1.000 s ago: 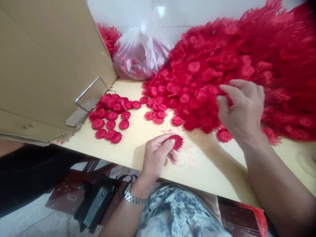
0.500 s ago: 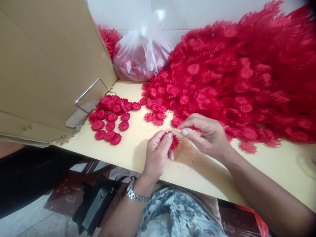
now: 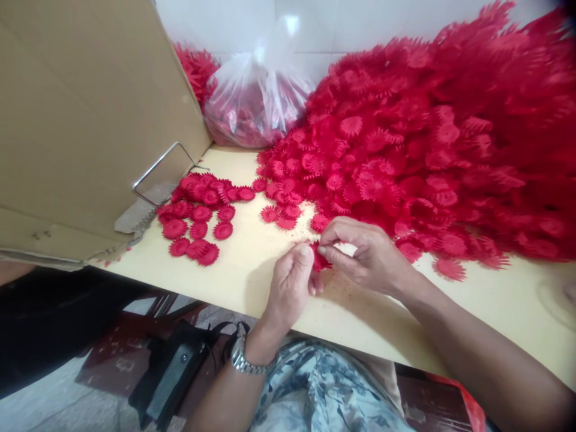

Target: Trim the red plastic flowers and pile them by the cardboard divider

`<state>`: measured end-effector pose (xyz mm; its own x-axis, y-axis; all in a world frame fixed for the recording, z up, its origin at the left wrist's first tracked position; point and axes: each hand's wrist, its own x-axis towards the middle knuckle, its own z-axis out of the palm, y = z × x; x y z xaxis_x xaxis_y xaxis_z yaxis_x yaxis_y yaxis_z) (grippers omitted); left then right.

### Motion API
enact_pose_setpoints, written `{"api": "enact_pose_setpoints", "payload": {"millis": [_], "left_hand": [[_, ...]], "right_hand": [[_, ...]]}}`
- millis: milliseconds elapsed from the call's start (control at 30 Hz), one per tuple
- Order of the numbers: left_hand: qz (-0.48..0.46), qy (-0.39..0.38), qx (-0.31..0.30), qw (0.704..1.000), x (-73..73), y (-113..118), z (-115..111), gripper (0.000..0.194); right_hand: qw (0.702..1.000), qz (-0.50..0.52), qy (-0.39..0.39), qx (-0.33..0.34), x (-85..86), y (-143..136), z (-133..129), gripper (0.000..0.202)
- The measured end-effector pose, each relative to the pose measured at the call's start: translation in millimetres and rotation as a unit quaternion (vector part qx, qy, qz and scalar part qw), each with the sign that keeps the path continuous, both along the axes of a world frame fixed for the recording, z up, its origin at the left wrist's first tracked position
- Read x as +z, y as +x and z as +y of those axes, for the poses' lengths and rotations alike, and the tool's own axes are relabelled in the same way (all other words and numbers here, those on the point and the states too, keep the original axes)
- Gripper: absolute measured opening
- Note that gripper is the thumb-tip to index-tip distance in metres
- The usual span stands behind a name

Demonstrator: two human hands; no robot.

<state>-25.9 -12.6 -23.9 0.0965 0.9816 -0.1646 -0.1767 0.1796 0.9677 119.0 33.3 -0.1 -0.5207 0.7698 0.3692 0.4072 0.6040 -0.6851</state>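
Between my two hands is a red toothed disc (image 3: 320,259), partly covered by fingers. My left hand (image 3: 291,282), below a metal watch, grips its left side with thumb and fingers. My right hand (image 3: 364,252) pinches at its right edge with thumb and forefinger. Small red crumbs lie on the table under the hands. To the left sits a small group of similar red discs (image 3: 198,213), and behind my right hand rises a large heap of red toothed discs (image 3: 382,150).
A cardboard box (image 3: 90,120) with a bent metal wire (image 3: 155,165) stands on the table (image 3: 243,240) at the left. A tied clear plastic bag (image 3: 256,108) of red pieces rests at the back. A black bag (image 3: 171,372) lies below the table edge.
My right hand has moved left and slightly down, and its fingertips now meet the disc. The disc sits slightly further right, partly hidden by them.
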Motion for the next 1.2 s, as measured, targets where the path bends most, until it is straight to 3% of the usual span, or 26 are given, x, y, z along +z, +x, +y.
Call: {"api": "enact_pose_setpoints", "payload": {"millis": [133,500,567,633,767,867,933,967,1033,1133,1200], "left_hand": [[-0.027,-0.004,-0.009,1.0,-0.7,-0.4,-0.4,0.031],[-0.063,0.017,0.087,0.994,-3.9,3.5,-2.5,0.029],[-0.05,0.019,0.1,0.994,-3.9,1.7,-3.8,0.029],[-0.05,0.003,0.081,0.995,-3.4,0.4,-4.1,0.029],[-0.073,-0.033,0.051,0.995,-1.8,-1.3,-1.0,0.031],[-0.087,-0.043,0.052,0.994,-0.2,-2.0,1.5,0.03],[-0.106,-0.043,0.052,0.992,0.7,-1.2,2.2,0.028],[-0.114,-0.039,0.049,0.992,1.0,-0.4,2.3,0.027],[-0.118,-0.024,0.035,0.992,1.3,1.8,1.8,0.023],[-0.114,-0.015,0.004,0.993,0.7,4.6,0.2,0.023],[-0.107,-0.023,0.0,0.994,-0.4,5.0,-0.9,0.024]], "right_hand": [[0.998,-0.017,0.052,-0.045,-1.8,-2.0,-1.8,0.011],[0.984,0.087,-0.076,-0.137,-5.6,0.2,-0.5,0.012],[0.973,0.114,-0.036,-0.197,-2.8,10.6,6.2,0.012],[0.958,0.085,0.052,-0.271,5.3,25.3,14.4,0.011],[0.896,-0.096,0.215,-0.377,28.1,61.7,33.9,0.013],[0.885,-0.176,0.245,-0.356,36.0,73.9,40.0,0.017],[0.916,-0.124,0.213,-0.317,32.8,64.4,33.6,0.016],[0.94,-0.08,0.169,-0.284,29.1,54.7,27.5,0.016],[0.985,0.016,0.007,-0.173,19.1,30.6,12.7,0.015],[0.98,0.088,-0.17,-0.054,4.3,0.8,-4.7,0.011],[0.971,0.119,-0.197,-0.059,-1.7,-7.0,-9.5,0.01]]}}
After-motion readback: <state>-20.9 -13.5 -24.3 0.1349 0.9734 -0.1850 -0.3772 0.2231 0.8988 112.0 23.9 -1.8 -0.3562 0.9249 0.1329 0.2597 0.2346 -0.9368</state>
